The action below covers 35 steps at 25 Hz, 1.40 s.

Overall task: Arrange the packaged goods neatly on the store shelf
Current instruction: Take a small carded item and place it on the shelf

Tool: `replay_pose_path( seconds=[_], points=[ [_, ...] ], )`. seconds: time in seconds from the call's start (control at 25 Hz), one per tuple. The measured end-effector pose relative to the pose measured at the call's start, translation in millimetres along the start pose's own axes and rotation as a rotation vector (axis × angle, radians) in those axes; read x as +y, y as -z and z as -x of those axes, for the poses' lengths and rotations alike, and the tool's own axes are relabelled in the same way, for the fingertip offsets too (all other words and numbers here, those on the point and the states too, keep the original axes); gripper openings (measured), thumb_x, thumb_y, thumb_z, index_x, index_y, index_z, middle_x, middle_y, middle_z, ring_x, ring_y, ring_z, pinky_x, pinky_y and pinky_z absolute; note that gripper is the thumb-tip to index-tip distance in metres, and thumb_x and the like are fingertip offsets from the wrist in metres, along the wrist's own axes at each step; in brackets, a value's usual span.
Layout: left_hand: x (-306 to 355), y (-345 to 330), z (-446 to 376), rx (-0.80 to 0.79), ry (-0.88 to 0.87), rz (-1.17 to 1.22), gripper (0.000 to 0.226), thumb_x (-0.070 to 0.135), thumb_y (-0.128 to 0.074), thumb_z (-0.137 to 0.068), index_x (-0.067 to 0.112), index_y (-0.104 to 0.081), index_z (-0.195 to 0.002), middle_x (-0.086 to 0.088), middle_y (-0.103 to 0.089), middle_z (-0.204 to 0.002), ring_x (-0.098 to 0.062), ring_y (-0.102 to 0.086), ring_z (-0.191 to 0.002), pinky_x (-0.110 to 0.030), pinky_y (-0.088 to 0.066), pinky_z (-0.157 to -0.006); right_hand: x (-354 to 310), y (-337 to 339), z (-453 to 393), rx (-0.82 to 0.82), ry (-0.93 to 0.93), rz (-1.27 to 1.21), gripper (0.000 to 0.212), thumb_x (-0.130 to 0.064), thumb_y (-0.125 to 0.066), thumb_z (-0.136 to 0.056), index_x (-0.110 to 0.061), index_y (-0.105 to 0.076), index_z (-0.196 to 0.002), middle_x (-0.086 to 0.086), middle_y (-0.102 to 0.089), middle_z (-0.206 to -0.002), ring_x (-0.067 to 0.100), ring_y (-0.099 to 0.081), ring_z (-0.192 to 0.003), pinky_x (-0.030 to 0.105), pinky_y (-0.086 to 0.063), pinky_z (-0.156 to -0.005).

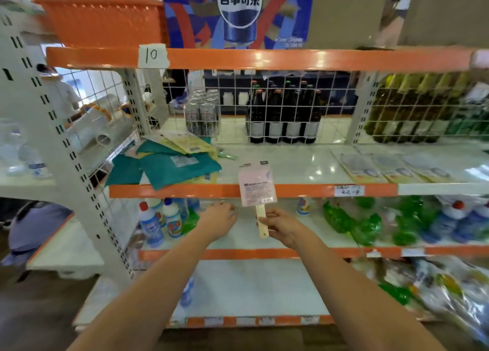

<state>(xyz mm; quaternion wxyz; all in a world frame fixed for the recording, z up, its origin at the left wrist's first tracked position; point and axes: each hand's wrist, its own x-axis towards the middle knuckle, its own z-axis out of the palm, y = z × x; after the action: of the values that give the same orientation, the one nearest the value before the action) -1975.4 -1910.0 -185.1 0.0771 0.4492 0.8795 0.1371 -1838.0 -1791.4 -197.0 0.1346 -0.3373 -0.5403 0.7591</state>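
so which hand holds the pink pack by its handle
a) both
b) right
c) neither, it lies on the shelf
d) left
b: the right hand pinches the pale handle below the pink pack, while the left hand reaches forward beside it and holds nothing.

**Materials and finishes on the shelf unit**

A glossy white shelf board [291, 162] is edged by a shiny orange-painted metal strip [185, 191]. Thin white wire mesh [285, 107] is seen behind it. Matt teal cloth-like packets [169, 166] are heaped at the left. A pale pink card-backed package [256, 185] with a smooth cream plastic handle [262, 222] is pinched in the right hand [283, 227]. Dark glossy glass bottles [283, 115] and a ribbed orange plastic basket [103, 19] are visible.
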Motion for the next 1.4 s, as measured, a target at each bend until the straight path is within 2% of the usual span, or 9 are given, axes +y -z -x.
replay_pose_path(
  seconds=[0.28, 0.52, 0.72, 0.88, 1.24, 1.4],
  points=[
    [5.4, -1.9, -13.5, -0.158, -0.091, -0.005, 0.036, 0.033, -0.038, -0.098, 0.013, -0.055, -0.123, -0.008, -0.059, -0.126, -0.026, -0.054, -0.114, -0.035, -0.043, -0.096, 8.9, 7.3, 12.5, 0.100, -0.003, -0.033, 0.019, 0.008, -0.053, -0.090, -0.011, -0.053, -0.086, 0.007, -0.061, -0.085, 0.016, -0.060, -0.076, 0.027, -0.050, -0.066],
    [9.1, -5.8, -21.2, -0.151, -0.173, 0.046, 0.033, 0.028, -0.041, -0.097, 0.010, -0.058, -0.119, -0.010, -0.061, -0.123, -0.025, -0.056, -0.110, -0.033, -0.042, -0.093, 16.9, 9.5, 18.4, 0.153, -0.018, -0.050, 0.019, 0.007, -0.054, -0.090, -0.011, -0.053, -0.084, 0.008, -0.063, -0.085, 0.017, -0.062, -0.077, 0.027, -0.051, -0.066],
    [13.8, -5.8, -26.2, -0.150, -0.181, 0.136, 0.034, 0.024, -0.042, -0.098, 0.008, -0.055, -0.126, -0.010, -0.057, -0.130, -0.026, -0.053, -0.117, -0.031, -0.040, -0.097, 19.7, 12.6, 18.7, 0.179, -0.027, -0.062, 0.016, 0.006, -0.054, -0.090, -0.011, -0.054, -0.089, 0.007, -0.065, -0.088, 0.017, -0.063, -0.078, 0.028, -0.052, -0.068],
    [19.2, 1.4, -31.2, -0.135, -0.182, 0.221, 0.034, 0.019, -0.039, -0.099, 0.006, -0.053, -0.127, -0.013, -0.055, -0.132, -0.027, -0.052, -0.118, -0.031, -0.040, -0.094, 20.1, 12.8, 19.8, 0.178, -0.033, -0.071, 0.015, 0.005, -0.055, -0.090, -0.010, -0.055, -0.090, 0.008, -0.065, -0.090, 0.018, -0.063, -0.081, 0.029, -0.052, -0.068],
    [29.1, 2.4, -35.2, -0.139, -0.193, 0.288, 0.033, 0.021, -0.039, -0.100, 0.006, -0.054, -0.126, -0.012, -0.055, -0.132, -0.027, -0.052, -0.118, -0.029, -0.040, -0.091, 19.2, 17.9, 26.1, 0.190, -0.030, -0.081, 0.014, 0.005, -0.055, -0.090, -0.009, -0.055, -0.091, 0.007, -0.065, -0.091, 0.018, -0.064, -0.081, 0.029, -0.052, -0.066],
    [33.2, 0.3, -39.6, -0.165, -0.114, 0.399, 0.034, 0.028, -0.039, -0.100, 0.011, -0.055, -0.124, -0.009, -0.058, -0.129, -0.026, -0.054, -0.115, -0.032, -0.041, -0.092, 20.3, 22.1, 28.2, 0.195, -0.029, -0.093, 0.013, 0.005, -0.055, -0.090, -0.008, -0.055, -0.093, 0.007, -0.066, -0.092, 0.019, -0.064, -0.083, 0.030, -0.052, -0.067]
  ],
)
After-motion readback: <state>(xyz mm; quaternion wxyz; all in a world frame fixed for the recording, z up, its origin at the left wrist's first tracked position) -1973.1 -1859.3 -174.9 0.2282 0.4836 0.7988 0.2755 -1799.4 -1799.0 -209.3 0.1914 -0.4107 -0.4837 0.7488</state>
